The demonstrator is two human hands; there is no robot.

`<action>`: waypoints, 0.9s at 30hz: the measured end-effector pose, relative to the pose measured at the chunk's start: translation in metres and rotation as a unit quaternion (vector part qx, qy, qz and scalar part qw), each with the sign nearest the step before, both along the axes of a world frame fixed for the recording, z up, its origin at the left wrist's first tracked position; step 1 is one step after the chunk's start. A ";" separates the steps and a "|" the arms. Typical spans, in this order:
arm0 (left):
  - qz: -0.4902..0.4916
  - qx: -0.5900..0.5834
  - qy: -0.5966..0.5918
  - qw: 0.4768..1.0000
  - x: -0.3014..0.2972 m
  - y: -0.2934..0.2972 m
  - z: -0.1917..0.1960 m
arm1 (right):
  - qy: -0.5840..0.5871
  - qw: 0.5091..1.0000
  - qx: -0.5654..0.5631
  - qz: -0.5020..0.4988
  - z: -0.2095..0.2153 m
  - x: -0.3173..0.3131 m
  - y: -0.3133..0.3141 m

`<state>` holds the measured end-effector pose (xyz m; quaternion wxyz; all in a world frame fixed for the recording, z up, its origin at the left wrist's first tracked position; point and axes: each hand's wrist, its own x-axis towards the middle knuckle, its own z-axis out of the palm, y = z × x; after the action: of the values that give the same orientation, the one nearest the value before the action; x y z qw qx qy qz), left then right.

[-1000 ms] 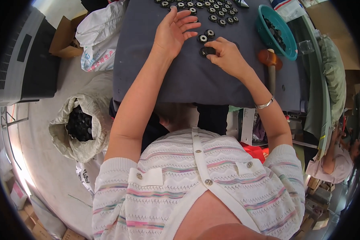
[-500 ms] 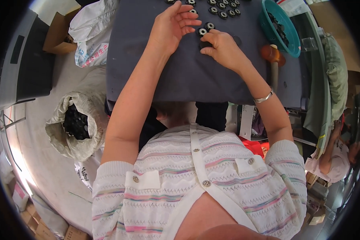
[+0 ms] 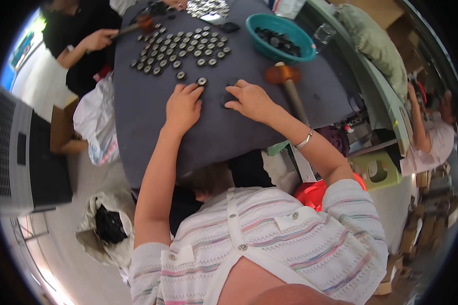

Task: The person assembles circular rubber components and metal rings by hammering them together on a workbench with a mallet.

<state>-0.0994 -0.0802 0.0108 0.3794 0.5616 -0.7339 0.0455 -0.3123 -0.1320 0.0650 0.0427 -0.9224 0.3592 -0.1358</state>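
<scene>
Short-sleeved knit top with pastel stripes, buttoned placket and pockets, thin silver bracelet on the right wrist, bare forearms

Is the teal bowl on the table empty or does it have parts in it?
Not empty: the teal bowl stands upright on the table, with dark round parts covering part of its bottom.

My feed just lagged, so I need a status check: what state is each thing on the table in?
left hand: flat on table, fingertips at one round part
right hand: palm down, fingers on a dark piece
round parts: laid out in rows
teal bowl: upright, holding dark parts
mallet: lying flat, untouched
</scene>
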 end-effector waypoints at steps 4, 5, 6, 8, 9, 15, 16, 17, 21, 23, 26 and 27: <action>-0.022 0.024 0.030 0.999 -0.009 0.003 0.010 | -0.138 0.980 -0.136 -0.052 0.039 -0.051 -0.056; -0.027 0.019 0.027 0.999 -0.010 0.002 0.012 | -0.116 0.977 -0.149 -0.098 0.051 -0.068 -0.080; -0.026 0.034 0.042 0.998 -0.011 0.001 0.013 | -0.094 0.972 -0.161 -0.144 0.063 -0.085 -0.105; -0.024 0.046 0.056 0.997 -0.013 -0.001 0.016 | 0.036 0.959 -0.086 -0.267 0.077 -0.112 -0.150; -0.012 0.047 0.064 0.997 -0.011 0.001 0.017 | 0.034 0.960 -0.089 -0.262 0.080 -0.113 -0.158; 0.027 0.029 0.107 0.993 -0.008 -0.006 0.016 | 0.151 0.939 0.158 -0.267 0.041 -0.140 -0.234; 0.032 0.018 0.119 0.992 -0.005 -0.006 0.014 | 0.152 0.941 0.157 -0.260 0.034 -0.135 -0.242; 0.038 0.017 0.119 0.992 -0.003 -0.007 0.014 | 0.125 0.940 0.168 -0.268 0.023 -0.131 -0.249; 0.033 0.016 0.148 0.988 -0.002 -0.009 0.013 | 0.067 0.939 0.155 -0.298 0.013 -0.118 -0.255; 0.019 0.008 0.156 0.988 -0.002 -0.012 0.014 | 0.052 0.939 0.145 -0.307 0.009 -0.116 -0.258; 0.015 -0.007 0.213 0.977 -0.004 -0.013 0.016 | 0.043 0.960 0.074 -0.268 0.000 -0.124 -0.267; 0.021 0.007 0.239 0.971 -0.002 -0.012 0.014 | 0.047 0.955 0.088 -0.279 0.000 -0.120 -0.267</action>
<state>-0.1016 -0.0921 0.0251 0.5386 0.5744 -0.6103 -0.0867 -0.4321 -0.3991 0.0653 0.0670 -0.7836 0.6141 -0.0666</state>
